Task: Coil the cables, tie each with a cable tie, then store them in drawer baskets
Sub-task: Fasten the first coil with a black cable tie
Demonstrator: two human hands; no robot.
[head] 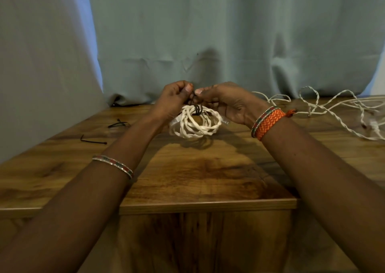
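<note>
Two loose black cable ties [93, 140], at 9 o'clock on the wooden desk [198, 172]: one lying flat near the left edge, a second [118, 124] bent, just beyond it. Both well apart from the hands.

Left hand [171, 101], raised above desk centre. Fingers curled together, thumb tip pressed against the forefinger, pinching one end of a black cable tie [195, 103]. A beaded bangle [113, 166] sits on the forearm.

Coiled white cable [194, 122], twisted-pair type, several loops, hanging between and just below both hands, clear of the desk with its shadow beneath. The black tie is looped round the top of the coil at 12 o'clock; whether the tie is locked cannot be made out.

Right hand [226, 103], fingers curled, thumb and forefinger pinching the other part of the tie, tips nearly touching the left thumb. Lower fingers are hidden behind the coil. An orange woven band [268, 122] and a beaded bangle sit on the wrist.

Uncoiled white cables [333, 108], at 2 to 3 o'clock on the desk, tangled, cut off by the right edge.

Grey-green curtain [229, 32] behind the desk. No legible writing or labels.
</note>
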